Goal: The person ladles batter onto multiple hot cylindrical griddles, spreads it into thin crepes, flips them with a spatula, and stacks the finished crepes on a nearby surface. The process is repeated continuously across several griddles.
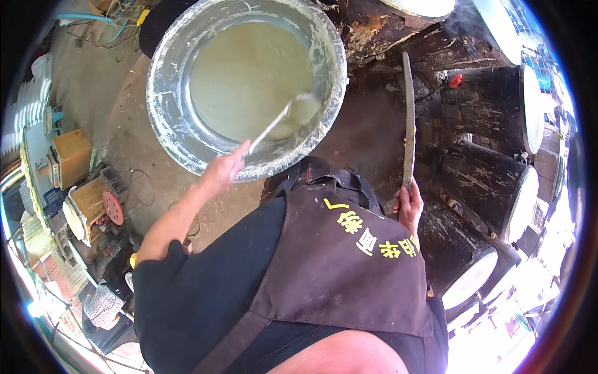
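We see the left hand (223, 168) closed around the thin metal handle of a ladle (283, 120) whose bowl dips into the pale, smooth batter filling a wide, round, dented metal basin (163, 93) with dried white smears on its rim. The right hand (408, 206) grips a long, flat, worn wooden stick (408, 118) standing upright beside dark, soot-crusted round steamers with white tops (520, 206). The basin sits on a grimy brown concrete floor (134, 156), and the dark brown apron (342, 262) bears yellow characters.
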A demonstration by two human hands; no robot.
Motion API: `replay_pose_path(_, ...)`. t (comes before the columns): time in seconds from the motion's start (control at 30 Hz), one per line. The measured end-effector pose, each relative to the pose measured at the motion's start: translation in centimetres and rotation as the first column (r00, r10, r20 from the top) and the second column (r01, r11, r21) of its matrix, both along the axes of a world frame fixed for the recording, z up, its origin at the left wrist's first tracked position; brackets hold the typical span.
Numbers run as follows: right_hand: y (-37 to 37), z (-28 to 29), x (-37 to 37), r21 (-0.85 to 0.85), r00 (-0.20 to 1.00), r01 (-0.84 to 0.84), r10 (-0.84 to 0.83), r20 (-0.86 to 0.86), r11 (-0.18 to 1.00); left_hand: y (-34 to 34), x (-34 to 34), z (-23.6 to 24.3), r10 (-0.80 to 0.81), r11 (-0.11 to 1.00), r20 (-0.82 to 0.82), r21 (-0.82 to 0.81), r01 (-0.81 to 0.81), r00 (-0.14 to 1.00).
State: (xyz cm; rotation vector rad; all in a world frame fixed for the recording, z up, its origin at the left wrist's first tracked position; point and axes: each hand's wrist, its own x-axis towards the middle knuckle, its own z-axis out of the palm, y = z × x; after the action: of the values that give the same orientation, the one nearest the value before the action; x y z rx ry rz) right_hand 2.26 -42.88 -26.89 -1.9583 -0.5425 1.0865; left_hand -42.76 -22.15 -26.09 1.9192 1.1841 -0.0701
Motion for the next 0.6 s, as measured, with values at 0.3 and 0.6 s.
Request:
replay_pose_path(0.3,-0.8,2.4,-0.1,-0.056,0.999,-0.051,0.052,0.015,0.997,1.7,0.4,-5.2,0.146,0.920,0.069,-0.377,-0.110,0.987)
replay_pose_path(0.6,-3.9,1.8,5.0,-0.031,0.983,-0.185,0.184,-0.021,0.982,-13.7,4.0,5.2,0.938,-0.345,-0.312,-0.887,0.307,0.152)
